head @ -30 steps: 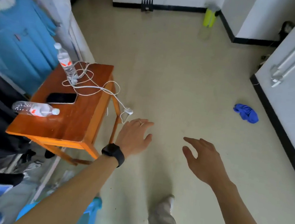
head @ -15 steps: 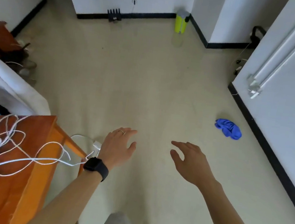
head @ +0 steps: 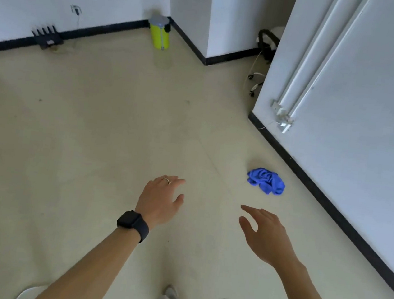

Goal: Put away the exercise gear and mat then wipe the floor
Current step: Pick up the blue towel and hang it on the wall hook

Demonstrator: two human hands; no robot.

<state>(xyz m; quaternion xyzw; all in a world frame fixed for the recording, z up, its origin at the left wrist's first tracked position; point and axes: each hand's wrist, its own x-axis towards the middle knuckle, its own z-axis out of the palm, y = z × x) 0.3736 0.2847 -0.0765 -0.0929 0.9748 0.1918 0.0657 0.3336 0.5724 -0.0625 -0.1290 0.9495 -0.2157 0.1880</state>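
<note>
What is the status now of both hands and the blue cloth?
Left hand open, empty. Right hand open, empty. Blue cloth crumpled on floor near the wall, untouched, ahead of right hand. Nothing between.

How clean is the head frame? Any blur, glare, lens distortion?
Head view: wide-angle bowing, the wall pipes and black baseboard lean and splay toward the edges; soft even daylight, no hard shadows; faint sheen on the floor below the yellow-green container; slight softness overall, yet the blue cloth, left hand and right hand read clearly.
</note>
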